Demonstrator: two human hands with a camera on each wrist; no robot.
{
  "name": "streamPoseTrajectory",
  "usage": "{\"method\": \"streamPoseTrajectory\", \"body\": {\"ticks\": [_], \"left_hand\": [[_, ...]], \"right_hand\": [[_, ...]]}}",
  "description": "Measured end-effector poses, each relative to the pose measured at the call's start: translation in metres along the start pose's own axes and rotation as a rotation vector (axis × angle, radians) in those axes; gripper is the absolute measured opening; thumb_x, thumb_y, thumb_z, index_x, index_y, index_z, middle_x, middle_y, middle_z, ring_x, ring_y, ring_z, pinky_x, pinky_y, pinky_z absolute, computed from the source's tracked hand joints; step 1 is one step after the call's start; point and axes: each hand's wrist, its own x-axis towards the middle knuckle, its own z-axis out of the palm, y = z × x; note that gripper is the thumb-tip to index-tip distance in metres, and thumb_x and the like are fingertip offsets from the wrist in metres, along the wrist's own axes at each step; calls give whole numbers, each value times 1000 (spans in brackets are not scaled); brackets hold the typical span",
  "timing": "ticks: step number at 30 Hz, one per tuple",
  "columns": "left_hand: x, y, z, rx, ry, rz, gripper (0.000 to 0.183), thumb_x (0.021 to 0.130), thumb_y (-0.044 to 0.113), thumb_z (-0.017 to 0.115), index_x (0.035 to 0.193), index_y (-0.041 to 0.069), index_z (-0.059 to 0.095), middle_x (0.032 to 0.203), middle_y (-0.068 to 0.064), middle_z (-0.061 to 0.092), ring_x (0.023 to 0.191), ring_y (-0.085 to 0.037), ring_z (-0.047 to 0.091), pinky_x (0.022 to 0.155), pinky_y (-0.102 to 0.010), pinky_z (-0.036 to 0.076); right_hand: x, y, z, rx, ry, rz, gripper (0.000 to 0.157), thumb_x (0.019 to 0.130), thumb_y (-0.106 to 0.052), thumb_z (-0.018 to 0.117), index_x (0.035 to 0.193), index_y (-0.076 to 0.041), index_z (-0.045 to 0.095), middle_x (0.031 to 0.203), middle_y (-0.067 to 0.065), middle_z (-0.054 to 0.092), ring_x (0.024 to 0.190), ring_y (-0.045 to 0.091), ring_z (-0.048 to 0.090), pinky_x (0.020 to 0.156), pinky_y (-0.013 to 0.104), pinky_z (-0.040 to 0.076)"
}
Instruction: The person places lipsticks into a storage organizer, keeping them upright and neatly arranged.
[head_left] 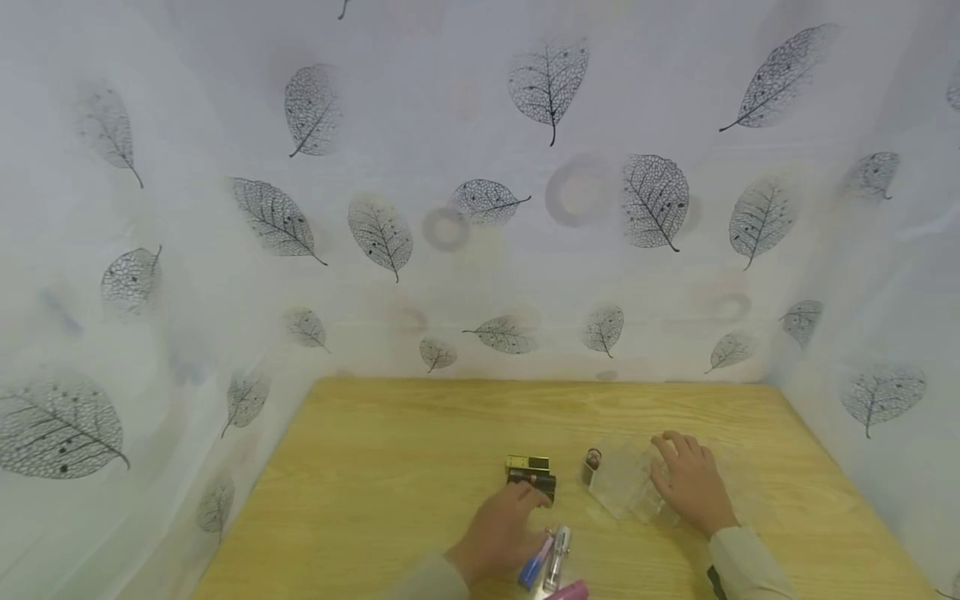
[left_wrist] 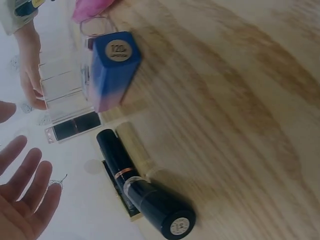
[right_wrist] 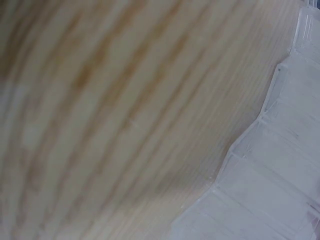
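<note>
My left hand (head_left: 498, 533) reaches over the table beside black lipstick tubes (head_left: 531, 480). In the left wrist view its fingers (left_wrist: 31, 172) are spread and loosely bent, apart from the black lipstick tube (left_wrist: 159, 197) lying there. Over a clear plastic organizer (head_left: 618, 477) with stepped compartments is my right hand (head_left: 692, 483), fingers loosely bent, fingertips overlapping it. One dark lipstick (head_left: 592, 463) stands in the organizer's left end slot. The right wrist view holds only the organizer's stepped edge (right_wrist: 250, 150) and wood; the hand is out of that frame.
A yellow and black case (head_left: 527, 462) lies behind the black tubes. Nearer me are a blue and pink lipstick box (head_left: 534, 565), a silver clear tube (head_left: 557, 558) and a pink item (head_left: 568, 591). Leaf-patterned curtains (head_left: 480, 275) surround the wooden table (head_left: 375, 467).
</note>
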Motion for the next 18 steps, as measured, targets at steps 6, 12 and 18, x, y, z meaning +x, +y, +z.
{"method": "streamPoseTrajectory", "body": {"ticks": [6,12,18], "left_hand": [[-6,0,5,1,-109,-15,19,85,30,62,102,22,65,96,10,63,85,-3,57,75,-16,48],[-12,0,9,66,-184,77,19,92,28,52,100,19,67,99,12,65,91,-4,59,79,-17,49],[-17,0,13,38,-197,99,18,91,28,54,101,20,67,90,11,62,81,-1,54,72,-14,44]], "right_hand": [[0,1,1,-8,10,-14,39,77,-20,63,112,-3,58,110,18,58,101,36,52,76,53,44],[1,0,0,-1,7,-11,39,77,-19,63,112,-2,58,110,18,58,102,36,52,77,53,43],[1,-1,-1,6,11,-8,39,77,-19,63,112,-3,58,110,18,59,101,36,52,77,53,43]]}}
